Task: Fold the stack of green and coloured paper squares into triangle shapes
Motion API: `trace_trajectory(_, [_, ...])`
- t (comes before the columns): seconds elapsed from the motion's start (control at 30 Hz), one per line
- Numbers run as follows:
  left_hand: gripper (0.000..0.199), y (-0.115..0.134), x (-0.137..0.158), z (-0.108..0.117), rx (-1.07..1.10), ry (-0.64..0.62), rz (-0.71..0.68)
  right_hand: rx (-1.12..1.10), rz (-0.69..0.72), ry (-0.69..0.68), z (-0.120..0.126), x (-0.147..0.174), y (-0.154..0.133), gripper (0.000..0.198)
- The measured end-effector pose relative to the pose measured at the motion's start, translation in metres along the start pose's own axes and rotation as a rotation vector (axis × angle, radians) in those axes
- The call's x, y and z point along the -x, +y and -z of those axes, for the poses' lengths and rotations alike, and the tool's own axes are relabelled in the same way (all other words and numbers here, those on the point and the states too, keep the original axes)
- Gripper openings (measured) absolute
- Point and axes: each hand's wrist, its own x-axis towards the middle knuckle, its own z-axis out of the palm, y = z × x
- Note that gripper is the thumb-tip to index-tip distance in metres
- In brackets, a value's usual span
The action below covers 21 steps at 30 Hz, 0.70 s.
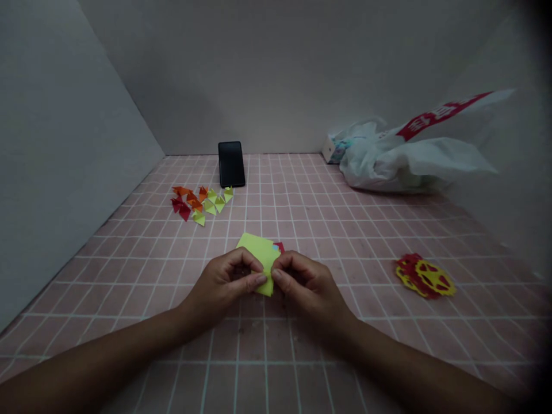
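Observation:
Both hands meet at the near middle of the table, over a small stack of yellow paper squares (255,246). My left hand (228,277) pinches a small yellow piece of paper (268,277) between thumb and forefinger. Opposite it, my right hand (308,283) has its thumb and forefinger closed at the right edge of that piece. The fingers partly cover the paper, so its folds are hard to make out. A bit of red paper (280,247) and a light blue patch show at the stack's right edge.
Several small folded paper pieces (195,201), red, orange and yellow, lie at the left. Behind them a black phone (232,165) leans near the back wall. A white plastic bag (388,164) and a box (331,149) sit back right. Red and yellow cutouts (425,276) lie at right.

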Motion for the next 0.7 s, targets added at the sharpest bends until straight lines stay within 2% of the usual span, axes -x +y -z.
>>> trace_trajectory(0.7, [0.011, 0.0018, 0.0026, 0.0001, -0.165, 0.051, -0.199, -0.179, -0.089, -0.069, -0.0004, -0.0001, 0.0035, 0.017])
